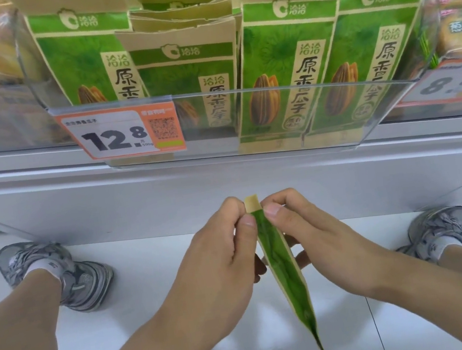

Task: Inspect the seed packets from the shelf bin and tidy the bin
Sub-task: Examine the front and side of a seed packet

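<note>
We hold one seed packet (284,269) edge-on in front of us, so it shows only as a narrow green strip with tan paper borders and a pale tan tab at its top. Its long axis runs from that tab, up near the shelf, down and slightly right to a thin point close to the bottom of the view. Our left hand (221,255) pinches the upper edge with thumb and curled fingers, and our right hand (308,232) pinches it from the other side, the two thumbs nearly meeting just below the tab. The packet's printed faces are turned away, and its lower tip is blurred.

Above, the clear plastic shelf bin (335,116) carries more green-and-tan packets (291,68) standing upright, faces forward, showing sunflower seeds and Chinese lettering. Those behind are mostly hidden. An orange price tag (120,134) reading 12.8 is fixed to the bin's front left. Neighbouring goods are smeared. Below, grey sneakers (66,270) stand on the white floor (156,322).
</note>
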The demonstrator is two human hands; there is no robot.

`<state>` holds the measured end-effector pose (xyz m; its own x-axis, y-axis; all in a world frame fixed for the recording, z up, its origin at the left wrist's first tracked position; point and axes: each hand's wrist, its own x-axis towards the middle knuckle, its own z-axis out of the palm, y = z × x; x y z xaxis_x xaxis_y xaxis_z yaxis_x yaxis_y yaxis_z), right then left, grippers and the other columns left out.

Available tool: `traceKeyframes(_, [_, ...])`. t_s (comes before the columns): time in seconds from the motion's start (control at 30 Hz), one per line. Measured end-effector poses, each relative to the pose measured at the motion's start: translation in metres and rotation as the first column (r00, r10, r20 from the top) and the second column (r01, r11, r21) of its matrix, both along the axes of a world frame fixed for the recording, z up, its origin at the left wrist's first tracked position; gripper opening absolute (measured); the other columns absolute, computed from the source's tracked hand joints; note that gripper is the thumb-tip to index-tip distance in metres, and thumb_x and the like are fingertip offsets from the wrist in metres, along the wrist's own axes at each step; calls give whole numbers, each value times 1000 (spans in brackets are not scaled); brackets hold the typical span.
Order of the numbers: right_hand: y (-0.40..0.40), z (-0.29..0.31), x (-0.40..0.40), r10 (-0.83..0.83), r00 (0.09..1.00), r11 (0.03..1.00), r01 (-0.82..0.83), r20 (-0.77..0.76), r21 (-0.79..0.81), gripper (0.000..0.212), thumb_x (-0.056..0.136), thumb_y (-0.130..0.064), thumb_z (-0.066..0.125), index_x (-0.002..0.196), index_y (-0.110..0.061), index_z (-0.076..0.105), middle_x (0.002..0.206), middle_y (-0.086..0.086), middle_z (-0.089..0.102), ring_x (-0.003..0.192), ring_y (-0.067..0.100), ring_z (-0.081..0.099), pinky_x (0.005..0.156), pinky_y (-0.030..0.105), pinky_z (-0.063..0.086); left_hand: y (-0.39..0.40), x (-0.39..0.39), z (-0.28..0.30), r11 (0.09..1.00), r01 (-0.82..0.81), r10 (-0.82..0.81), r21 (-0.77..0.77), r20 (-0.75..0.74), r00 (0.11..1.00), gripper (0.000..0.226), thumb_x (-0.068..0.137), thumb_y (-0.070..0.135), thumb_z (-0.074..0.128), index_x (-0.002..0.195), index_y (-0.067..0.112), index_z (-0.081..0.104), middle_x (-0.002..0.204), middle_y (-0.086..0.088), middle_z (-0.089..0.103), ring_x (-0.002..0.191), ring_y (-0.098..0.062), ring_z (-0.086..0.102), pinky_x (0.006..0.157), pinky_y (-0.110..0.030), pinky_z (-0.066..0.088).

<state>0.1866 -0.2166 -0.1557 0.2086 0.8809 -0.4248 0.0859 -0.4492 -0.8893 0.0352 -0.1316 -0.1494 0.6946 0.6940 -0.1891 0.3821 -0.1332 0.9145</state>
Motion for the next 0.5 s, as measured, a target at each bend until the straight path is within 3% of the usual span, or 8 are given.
traceKeyframes(0.17, [-1,0,0,1,1000,999,-2,-31,-35,51,95,-65,33,113,-22,53,94,16,68,97,34,69,89,60,55,0,5,-1,999,-3,4,-49,33,999,26,103,32,39,85,17,50,79,0,68,71,-15,71,71,-40,61])
traceKeyframes(0.3, [1,0,1,-19,999,999,17,-41,-52,55,95,-68,33,113,-20,53,96,13,70,94,28,72,92,57,56,1,7,2,993,-27,29,-115,14,999,24,98,40,46,82,23,53,75,0,69,70,-16,72,74,-44,61])
traceKeyframes(0.37, [3,1,3,-56,998,996,55,-7,-72,58,94,-69,33,111,-17,53,96,15,67,89,25,72,84,49,61,0,5,3,990,20,-29,-141,-59,998,24,94,46,54,80,26,54,72,3,69,68,-16,70,73,-44,61])
traceKeyframes(0.43, [5,3,6,-109,994,990,110,22,-86,60,92,-68,33,110,-13,51,89,12,62,81,21,70,70,33,63,-3,2,6,980,140,-163,-144,-164,973,27,89,54,60,80,28,55,73,6,69,66,-19,68,73,-42,60])
traceKeyframes(0.5, [6,4,9,-165,986,982,165,12,-88,60,92,-67,34,111,-12,51,86,10,61,77,16,70,61,23,59,-10,0,8,954,262,-289,-143,-228,930,27,91,54,60,81,29,56,75,17,68,64,-13,67,71,-31,59])
